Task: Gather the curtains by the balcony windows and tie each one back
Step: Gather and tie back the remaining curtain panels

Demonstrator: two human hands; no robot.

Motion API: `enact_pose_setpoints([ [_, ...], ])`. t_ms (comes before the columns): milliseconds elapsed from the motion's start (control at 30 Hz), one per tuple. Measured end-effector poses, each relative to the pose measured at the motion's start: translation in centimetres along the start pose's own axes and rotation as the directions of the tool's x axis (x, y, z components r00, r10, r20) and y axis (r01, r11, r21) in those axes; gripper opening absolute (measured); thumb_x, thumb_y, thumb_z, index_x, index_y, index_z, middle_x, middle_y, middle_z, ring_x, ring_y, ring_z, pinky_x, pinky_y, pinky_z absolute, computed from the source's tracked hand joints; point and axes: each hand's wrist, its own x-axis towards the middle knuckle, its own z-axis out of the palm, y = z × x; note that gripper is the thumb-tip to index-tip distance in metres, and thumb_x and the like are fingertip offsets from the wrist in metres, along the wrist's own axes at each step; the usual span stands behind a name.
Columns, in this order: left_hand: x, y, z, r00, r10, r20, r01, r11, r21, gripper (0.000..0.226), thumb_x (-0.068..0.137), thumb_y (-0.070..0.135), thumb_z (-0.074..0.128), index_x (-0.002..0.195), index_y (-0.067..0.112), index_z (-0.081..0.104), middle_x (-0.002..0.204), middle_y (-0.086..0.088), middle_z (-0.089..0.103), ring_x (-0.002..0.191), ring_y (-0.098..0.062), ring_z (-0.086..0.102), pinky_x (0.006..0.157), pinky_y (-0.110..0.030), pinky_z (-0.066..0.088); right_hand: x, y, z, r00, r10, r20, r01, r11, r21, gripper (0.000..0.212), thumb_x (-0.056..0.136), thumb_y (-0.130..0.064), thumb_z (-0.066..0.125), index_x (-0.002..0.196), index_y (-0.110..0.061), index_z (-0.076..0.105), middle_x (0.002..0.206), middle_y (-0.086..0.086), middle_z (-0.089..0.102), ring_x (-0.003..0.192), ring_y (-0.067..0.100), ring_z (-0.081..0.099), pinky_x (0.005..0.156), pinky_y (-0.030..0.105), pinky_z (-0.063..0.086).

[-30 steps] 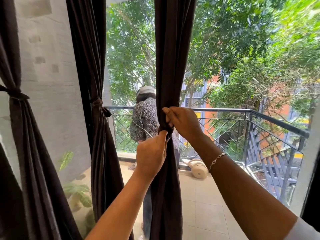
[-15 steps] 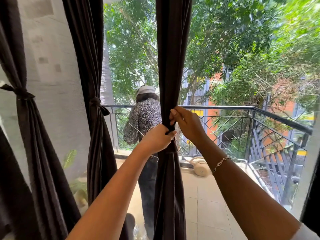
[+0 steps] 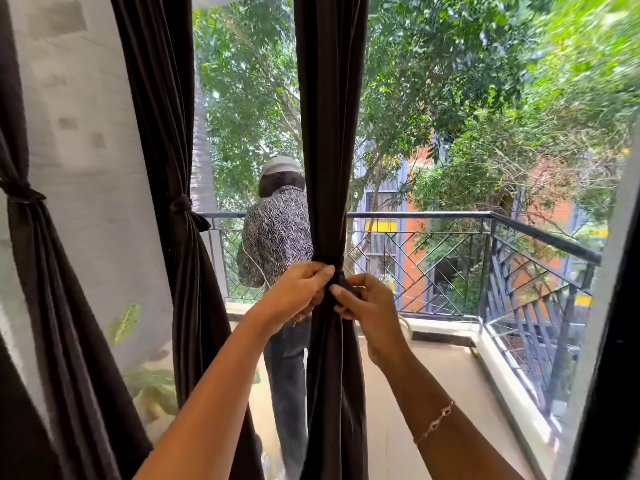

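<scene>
A dark brown curtain (image 3: 330,133) hangs gathered into a narrow column in the middle of the window. At its waist sits a dark tie band (image 3: 341,278). My left hand (image 3: 298,289) grips the band and curtain from the left. My right hand (image 3: 367,301) pinches the band's end from the right, thumb and fingers closed on it. Two more dark curtains hang to the left, each cinched with a knotted tie: one (image 3: 188,237) beside the wall, the other (image 3: 31,237) at the far left.
Beyond the glass, a person in a patterned shirt and white cap (image 3: 277,233) stands on the balcony, back turned. A black metal railing (image 3: 450,216) edges the tiled balcony floor. A dark window frame (image 3: 609,341) runs down the right. Potted leaves (image 3: 152,386) sit low left.
Both hands have dropped lower on the middle curtain and come closer together at the tie band. My right hand has turned from over the curtain to pinching the band's end.
</scene>
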Motion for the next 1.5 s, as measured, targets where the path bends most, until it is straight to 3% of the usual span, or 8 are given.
enact_pose_setpoints([
  [133, -0.4, -0.9, 0.2, 0.957, 0.282, -0.072, -0.27, 0.951, 0.148, 0.026, 0.097, 0.015, 0.042, 0.073, 0.018, 0.05, 0.042, 0.011, 0.033, 0.031, -0.002, 0.028, 0.034, -0.016, 0.024, 0.1, -0.8, -0.9, 1.0, 0.026, -0.017, -0.025, 0.999, 0.042, 0.016, 0.087, -0.003, 0.059, 0.072, -0.011, 0.057, 0.053, -0.001, 0.056, 0.042, 0.002, 0.051, 0.048, 0.014, 0.045],
  [300, -1.3, -2.7, 2.9, 0.753, 0.565, -0.338, -0.362, 0.784, 0.503, 0.011, 0.094, 0.014, 0.045, 0.101, 0.006, 0.049, 0.055, 0.016, 0.043, 0.055, -0.034, 0.057, 0.051, -0.029, 0.03, -0.2, -1.7, -1.3, 0.999, 0.042, 0.035, -0.041, 0.999, -0.022, 0.015, 0.093, -0.007, 0.05, 0.078, -0.007, 0.053, 0.062, 0.006, 0.057, 0.052, 0.011, 0.055, 0.05, 0.019, 0.047],
  [567, -1.3, -3.2, 3.1, 0.618, 0.609, -0.497, -0.447, 0.792, 0.415, 0.005, 0.087, 0.021, 0.047, 0.082, 0.023, 0.049, 0.047, 0.017, 0.048, 0.043, -0.005, 0.046, 0.045, -0.013, 0.027, -0.1, -2.1, -1.1, 0.989, 0.14, -0.042, -0.123, 0.952, 0.279, 0.018, 0.093, -0.003, 0.046, 0.076, -0.007, 0.048, 0.04, -0.003, 0.044, 0.036, 0.008, 0.042, 0.041, 0.022, 0.035],
  [733, -0.2, -3.3, 2.1, 0.691, 0.416, -0.591, -0.484, 0.874, 0.049, 0.015, 0.083, 0.023, 0.052, 0.069, 0.028, 0.048, 0.05, 0.012, 0.047, 0.051, -0.015, 0.04, 0.054, -0.042, 0.04, 1.7, -2.4, -2.2, 0.955, 0.284, -0.089, -0.213, 0.859, 0.466, 0.019, 0.093, -0.003, 0.047, 0.074, -0.006, 0.049, 0.035, -0.005, 0.043, 0.033, 0.008, 0.041, 0.035, 0.014, 0.032],
  [933, 0.0, -3.5, 2.1, 0.727, 0.31, -0.612, -0.476, 0.871, -0.124, 0.026, 0.093, 0.009, 0.052, 0.07, 0.022, 0.049, 0.056, 0.006, 0.044, 0.046, -0.002, 0.039, 0.046, -0.025, 0.036, 2.3, -1.7, -1.9, 0.927, 0.364, -0.085, -0.279, 0.825, 0.491, 0.02, 0.095, -0.008, 0.045, 0.076, -0.01, 0.051, 0.041, -0.004, 0.046, 0.036, 0.007, 0.042, 0.035, 0.013, 0.029],
  [1100, -1.3, -7.2, 4.1, 0.993, 0.102, -0.059, -0.112, 0.971, -0.209, 0.026, 0.087, 0.005, 0.059, 0.105, 0.022, 0.051, 0.098, 0.004, 0.061, 0.085, 0.001, 0.061, 0.074, -0.013, 0.048, 0.4, 1.4, -1.1, 0.951, 0.297, -0.082, -0.28, 0.944, 0.173, 0.018, 0.092, -0.028, 0.055, 0.098, -0.012, 0.048, 0.078, 0.003, 0.052, 0.058, 0.011, 0.045, 0.05, 0.021, 0.036],
  [1300, -2.2, -13.4, 8.1, 0.99, -0.053, -0.129, 0.081, 0.971, 0.225, 0.025, 0.094, 0.006, 0.046, 0.117, 0.003, 0.057, 0.114, -0.013, 0.065, 0.109, -0.029, 0.06, 0.086, -0.032, 0.047, -1.5, 6.0, 0.1, 0.991, 0.131, -0.015, -0.125, 0.9, -0.417, 0.046, 0.074, -0.027, 0.076, 0.108, -0.017, 0.048, 0.102, 0.003, 0.062, 0.092, 0.017, 0.062, 0.079, 0.028, 0.051],
  [1500, -2.4, -13.7, 7.7, 0.989, -0.059, -0.133, 0.111, 0.896, 0.429, 0.031, 0.093, 0.021, 0.05, 0.123, 0.013, 0.052, 0.116, -0.007, 0.064, 0.11, -0.025, 0.059, 0.083, -0.03, 0.045, -1.7, 6.5, -0.1, 0.986, 0.167, -0.007, -0.144, 0.83, -0.539, 0.047, 0.076, -0.028, 0.073, 0.114, -0.013, 0.051, 0.106, 0.007, 0.066, 0.1, 0.024, 0.062, 0.083, 0.034, 0.05],
])
